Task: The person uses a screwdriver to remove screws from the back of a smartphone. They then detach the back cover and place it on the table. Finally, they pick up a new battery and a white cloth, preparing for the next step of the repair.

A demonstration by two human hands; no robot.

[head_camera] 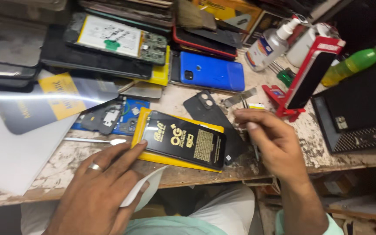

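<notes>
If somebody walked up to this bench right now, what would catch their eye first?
Probably the black and yellow packet at the front edge of the worn workbench, with the left hand touching its corner and the right hand beside it. Behind it lies a bright blue phone, and a red stand rises on the right.

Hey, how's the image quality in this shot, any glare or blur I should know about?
Head view: strong glare streaks the curved film sheet at left; the right hand and left hand look slightly motion-blurred; the black and yellow package is fairly sharp; the frame edges bow from wide-angle distortion.
</notes>
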